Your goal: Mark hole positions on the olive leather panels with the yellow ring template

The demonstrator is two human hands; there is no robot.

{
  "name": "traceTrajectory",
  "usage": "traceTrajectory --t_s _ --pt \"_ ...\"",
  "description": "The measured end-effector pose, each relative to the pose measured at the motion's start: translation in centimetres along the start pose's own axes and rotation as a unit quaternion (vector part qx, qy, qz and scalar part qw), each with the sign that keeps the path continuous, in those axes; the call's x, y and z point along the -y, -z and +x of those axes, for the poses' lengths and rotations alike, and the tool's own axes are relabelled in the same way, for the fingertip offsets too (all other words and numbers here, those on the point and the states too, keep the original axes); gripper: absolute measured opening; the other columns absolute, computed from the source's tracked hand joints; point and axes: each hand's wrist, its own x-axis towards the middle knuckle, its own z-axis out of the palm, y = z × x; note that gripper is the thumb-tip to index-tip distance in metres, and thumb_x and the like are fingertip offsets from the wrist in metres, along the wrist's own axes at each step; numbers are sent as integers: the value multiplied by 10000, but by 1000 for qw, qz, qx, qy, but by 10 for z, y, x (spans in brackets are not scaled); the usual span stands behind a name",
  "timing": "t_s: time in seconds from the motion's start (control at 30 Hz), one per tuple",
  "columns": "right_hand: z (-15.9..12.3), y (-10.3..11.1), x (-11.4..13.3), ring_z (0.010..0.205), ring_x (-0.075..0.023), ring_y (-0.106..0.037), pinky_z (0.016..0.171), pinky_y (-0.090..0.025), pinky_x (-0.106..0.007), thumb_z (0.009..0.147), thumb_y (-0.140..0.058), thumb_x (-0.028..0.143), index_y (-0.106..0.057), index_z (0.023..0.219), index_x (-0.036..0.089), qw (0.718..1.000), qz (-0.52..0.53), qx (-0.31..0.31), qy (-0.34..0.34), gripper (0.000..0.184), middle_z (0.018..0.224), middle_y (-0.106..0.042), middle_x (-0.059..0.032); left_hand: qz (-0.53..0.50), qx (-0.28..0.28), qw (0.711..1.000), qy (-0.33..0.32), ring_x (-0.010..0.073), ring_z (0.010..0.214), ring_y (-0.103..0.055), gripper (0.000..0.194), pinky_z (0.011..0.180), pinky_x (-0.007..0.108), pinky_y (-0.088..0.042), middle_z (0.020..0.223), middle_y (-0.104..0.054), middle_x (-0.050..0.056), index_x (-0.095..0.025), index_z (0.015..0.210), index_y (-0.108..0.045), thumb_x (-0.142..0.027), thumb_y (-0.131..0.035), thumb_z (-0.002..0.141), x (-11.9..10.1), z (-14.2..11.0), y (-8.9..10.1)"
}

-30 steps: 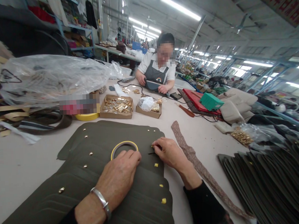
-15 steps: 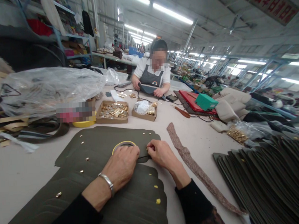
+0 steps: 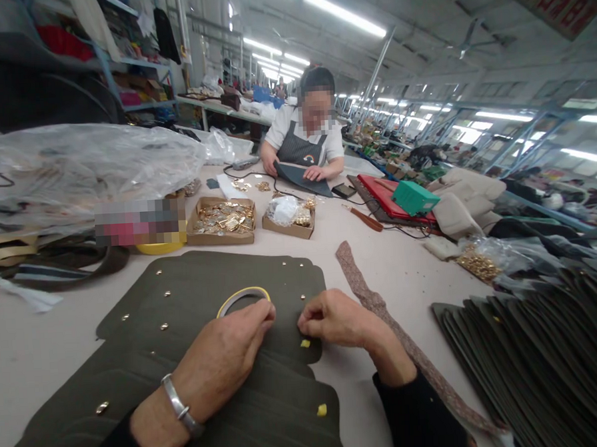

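My left hand (image 3: 225,351), with a metal bracelet at its wrist, has its fingers closed at a yellow-edged roll of tape (image 3: 245,293); the hand hides the roll's lower part. Across from it, the fingers of my right hand (image 3: 336,320) are pinched at the right edge of a dark green panel (image 3: 231,267). Whatever lies between those fingertips is hidden. A small gold stud (image 3: 303,296) shows just above my right fingers, and a yellow scrap (image 3: 305,343) lies just below them. More gold studs dot the overlapping panels.
Beyond the panels stand a carton of gold metal parts (image 3: 221,221) and a smaller carton (image 3: 288,217). A co-worker (image 3: 304,136) handles a dark piece opposite. A patterned strip (image 3: 372,299) lies to the right, beside a stack of dark panels (image 3: 535,344).
My hands have moved apart from the panel's edge area, the right one lower. A gold stud now shows uncovered where my right fingertips were. The co-worker's dark piece has tilted.
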Motion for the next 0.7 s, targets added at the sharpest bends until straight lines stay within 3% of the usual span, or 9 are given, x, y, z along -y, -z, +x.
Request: traceTrajectory --t_s 0.1,0.23,0.3,0.37,0.7 --pt "4 -7 6 631 -122 -604 577 -453 -215 794 -574 202 -746 891 172 988 114 -91 42 200 737 -713 -12 -5 -36 999 -17 140 659 -647 183 584 239 -456 824 -678 -27 -252 999 -539 -232 -361 962 -1 0 1" --pt "5 -16 18 660 -127 -612 617 -484 -232 802 -579 180 -730 971 161 973 191 -73 103 227 796 -711 -25 4 -80 996 -46 158 864 -701 309 718 238 -536 1076 -712 13 -244 1260 -464 -258 -376 964 0 -3 1" --pt "4 -19 23 692 -131 -617 645 -483 -233 790 -598 157 -731 948 160 971 163 -103 139 207 827 -708 -31 17 -88 995 -54 170 978 -687 431 788 251 -543 1192 -680 32 -240 1389 -329 -248 -387 962 1 -3 0" --pt "4 -20 25 679 -125 -608 636 -470 -225 784 -610 141 -732 917 157 968 123 -132 172 181 799 -698 -28 19 -85 995 -43 178 962 -695 462 770 260 -551 1185 -685 33 -240 1406 -281 -241 -400 959 1 -2 -1" --pt "5 -27 26 579 -102 -580 582 -433 -196 747 -572 94 -677 737 151 937 -21 -233 261 120 646 -651 -9 10 -26 1000 -8 206 801 -706 245 603 286 -479 968 -712 7 -243 1200 -410 -228 -361 961 -4 0 4"
